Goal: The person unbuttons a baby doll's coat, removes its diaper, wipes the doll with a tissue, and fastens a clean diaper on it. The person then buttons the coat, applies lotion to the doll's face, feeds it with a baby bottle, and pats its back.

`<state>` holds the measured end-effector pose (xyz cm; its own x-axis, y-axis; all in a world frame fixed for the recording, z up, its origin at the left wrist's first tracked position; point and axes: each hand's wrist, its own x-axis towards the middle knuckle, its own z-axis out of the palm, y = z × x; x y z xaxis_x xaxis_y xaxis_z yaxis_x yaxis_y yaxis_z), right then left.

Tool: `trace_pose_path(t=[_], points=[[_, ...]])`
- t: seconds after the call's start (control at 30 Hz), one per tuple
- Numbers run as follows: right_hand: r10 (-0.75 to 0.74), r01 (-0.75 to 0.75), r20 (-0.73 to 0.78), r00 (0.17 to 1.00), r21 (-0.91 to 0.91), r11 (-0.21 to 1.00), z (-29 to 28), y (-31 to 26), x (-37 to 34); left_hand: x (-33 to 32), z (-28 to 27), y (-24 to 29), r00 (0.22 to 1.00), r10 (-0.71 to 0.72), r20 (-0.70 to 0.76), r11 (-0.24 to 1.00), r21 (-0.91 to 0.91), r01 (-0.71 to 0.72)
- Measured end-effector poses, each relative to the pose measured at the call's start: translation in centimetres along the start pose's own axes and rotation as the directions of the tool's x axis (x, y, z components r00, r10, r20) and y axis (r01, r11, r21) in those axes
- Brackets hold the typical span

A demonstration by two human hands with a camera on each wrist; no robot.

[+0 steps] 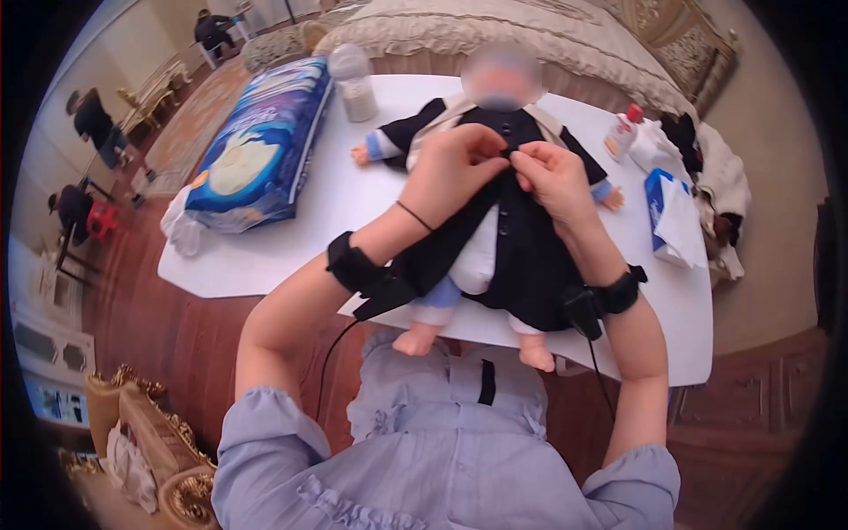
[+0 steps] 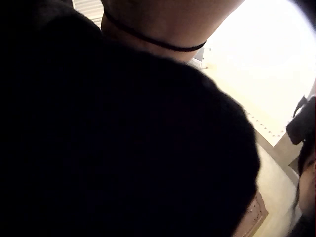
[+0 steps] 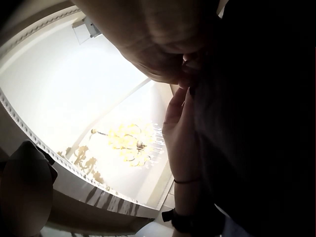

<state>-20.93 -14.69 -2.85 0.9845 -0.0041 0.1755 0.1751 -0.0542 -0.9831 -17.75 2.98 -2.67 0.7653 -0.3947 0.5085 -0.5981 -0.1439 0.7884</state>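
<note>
A doll in a black buttoned coat (image 1: 530,256) lies face up on the white table, its feet toward the person's body. My left hand (image 1: 450,172) pinches the coat's front edge at the chest. Right beside it, my right hand (image 1: 558,181) pinches the same front, the fingertips of both hands nearly meeting. Below them the coat parts over a white belly (image 1: 477,256). Dark cloth (image 2: 148,138) fills most of the left wrist view. In the right wrist view my left hand (image 3: 180,133) meets my right hand (image 3: 163,44) at the cloth's edge.
On the white table (image 1: 353,177) stand a blue diaper pack (image 1: 261,150) and a clear-lidded bottle (image 1: 355,88) at the left. A red-capped bottle (image 1: 623,132) and a blue tissue pack (image 1: 673,216) are at the right. A bed (image 1: 424,31) stands behind the table.
</note>
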Motion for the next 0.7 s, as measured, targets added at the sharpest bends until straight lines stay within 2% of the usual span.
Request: trace_pose_path(t=[0.03,0.13,0.2,0.33,0.4,0.47,0.5,0.57,0.7], points=[[0.008,-0.008,0.005,1.000,0.054,0.999,0.1,-0.2,-0.2,0.1,0.1,-0.4,0.999,-0.035,0.001,0.999,-0.030,0.035],[-0.004,0.004,0.005,1.000,0.062,0.998,-0.1,0.3,-0.1,0.1,0.0,-0.6,0.996,-0.081,0.028,0.996,-0.028,0.082],[-0.020,0.017,0.020,1.000,0.109,0.994,-0.1,0.4,0.0,0.1,0.0,-0.6,0.997,-0.075,0.028,0.997,-0.015,0.076],[-0.090,0.088,0.023,0.996,0.067,0.994,0.0,0.8,0.0,0.2,-0.3,-0.6,0.995,-0.086,0.041,0.996,0.029,0.085],[-0.168,0.168,0.041,0.985,0.004,0.986,0.1,1.0,-0.1,0.4,-0.4,-0.6,0.992,-0.110,0.063,0.994,0.032,0.108],[-0.183,0.184,0.042,0.982,-0.020,0.983,0.0,1.0,0.1,0.5,-0.5,-0.5,0.983,-0.149,0.111,0.975,-0.151,0.165],[-0.201,0.203,0.042,0.979,-0.044,0.978,0.0,1.0,0.1,0.6,-0.5,-0.8,0.982,-0.152,0.111,0.974,-0.153,0.168],[-0.196,0.199,0.050,0.979,-0.058,0.978,0.0,1.0,0.2,0.7,-0.4,-1.0,0.972,-0.217,0.095,0.906,-0.350,0.237],[-0.161,0.162,0.031,0.986,-0.037,0.986,-0.1,0.8,0.2,0.7,-0.7,-0.4,0.974,-0.187,0.131,0.952,-0.221,0.213]])
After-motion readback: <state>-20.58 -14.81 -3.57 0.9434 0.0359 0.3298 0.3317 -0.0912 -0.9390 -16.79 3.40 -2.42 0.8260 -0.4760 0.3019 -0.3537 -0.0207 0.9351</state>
